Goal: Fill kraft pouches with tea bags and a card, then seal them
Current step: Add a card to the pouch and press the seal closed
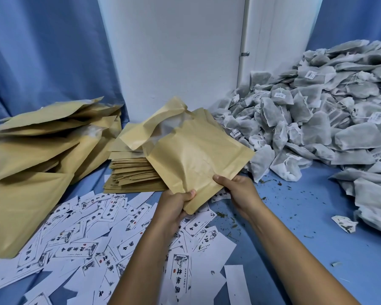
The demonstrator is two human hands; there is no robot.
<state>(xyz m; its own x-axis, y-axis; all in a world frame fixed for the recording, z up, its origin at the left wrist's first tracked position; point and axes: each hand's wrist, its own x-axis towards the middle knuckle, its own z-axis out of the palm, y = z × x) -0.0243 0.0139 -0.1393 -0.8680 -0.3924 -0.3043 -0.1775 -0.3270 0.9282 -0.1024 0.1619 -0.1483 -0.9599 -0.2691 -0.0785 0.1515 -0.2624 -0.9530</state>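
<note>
Two hands on one pouch (196, 155), held up over the blue worktop (295, 227). Left hand (176, 205) curled round the near corner, thumb on top. Right hand (240, 190) gripping the near edge just beside it, thumb on the front. Pouch tilted, far end open and crumpled, mouth pointing away, right above the stack of flat pouches (132, 172). Looks puffy, so maybe tea bags inside already, but cannot tell for sure, and cannot see a card in it. Not sealed yet. Several fat pouches (42, 137) piled on the left, probably filled ones. Lots still left to do: a big heap of tea bags (317, 111) on the right, many cards (79, 238) spread out under the arms, and a thick stack of empty pouches. Next, most likely, closing this one's mouth and pressing it flat.
</note>
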